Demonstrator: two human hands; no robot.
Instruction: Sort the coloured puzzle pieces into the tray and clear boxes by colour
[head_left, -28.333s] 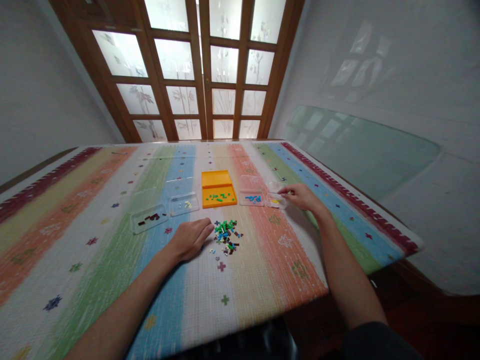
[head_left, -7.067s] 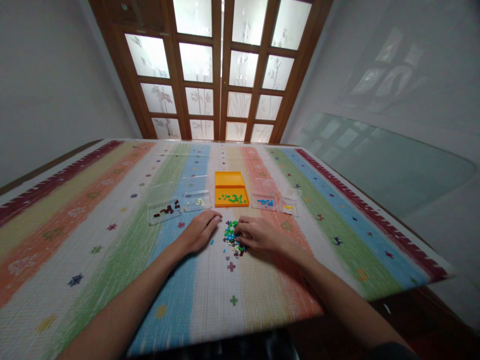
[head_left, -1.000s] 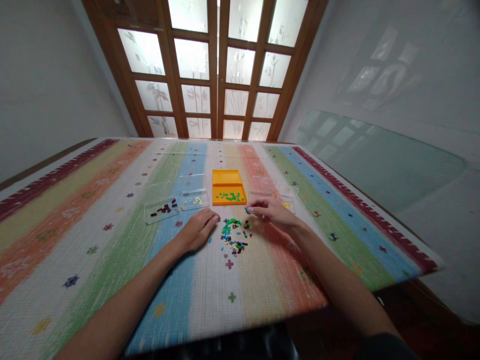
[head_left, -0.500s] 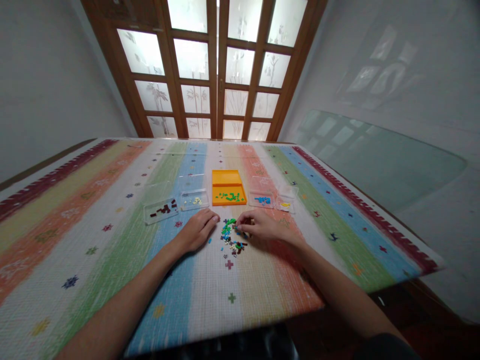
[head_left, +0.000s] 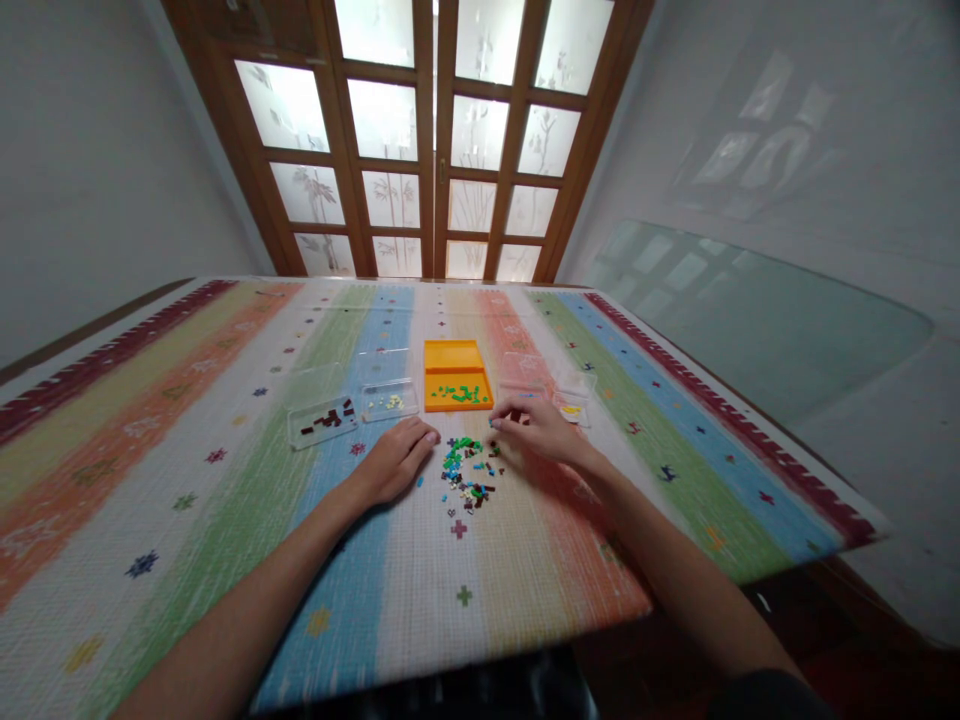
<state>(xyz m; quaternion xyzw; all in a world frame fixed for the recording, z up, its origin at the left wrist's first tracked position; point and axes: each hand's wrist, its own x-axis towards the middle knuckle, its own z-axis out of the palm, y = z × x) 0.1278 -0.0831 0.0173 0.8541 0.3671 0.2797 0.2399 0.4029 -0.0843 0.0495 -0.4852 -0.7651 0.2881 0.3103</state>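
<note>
A pile of small coloured bricks (head_left: 469,474) lies on the striped cloth between my hands. My left hand (head_left: 394,461) rests palm down just left of the pile, fingers together and curled. My right hand (head_left: 536,428) hovers at the pile's far right, fingers pinched on something too small to name, and it covers most of a clear box that sits right of the orange tray (head_left: 455,388). The orange tray holds green bricks.
A row of clear boxes flanks the tray: one with dark bricks (head_left: 321,421), one with pale bricks (head_left: 389,401), one with yellow bricks (head_left: 574,406). The table's right edge (head_left: 757,425) drops to a dark floor. A wooden glazed door stands behind.
My right hand has lifted from the pile and moved away and to the right, toward the box beside the orange tray. My left hand has stayed where it was.
</note>
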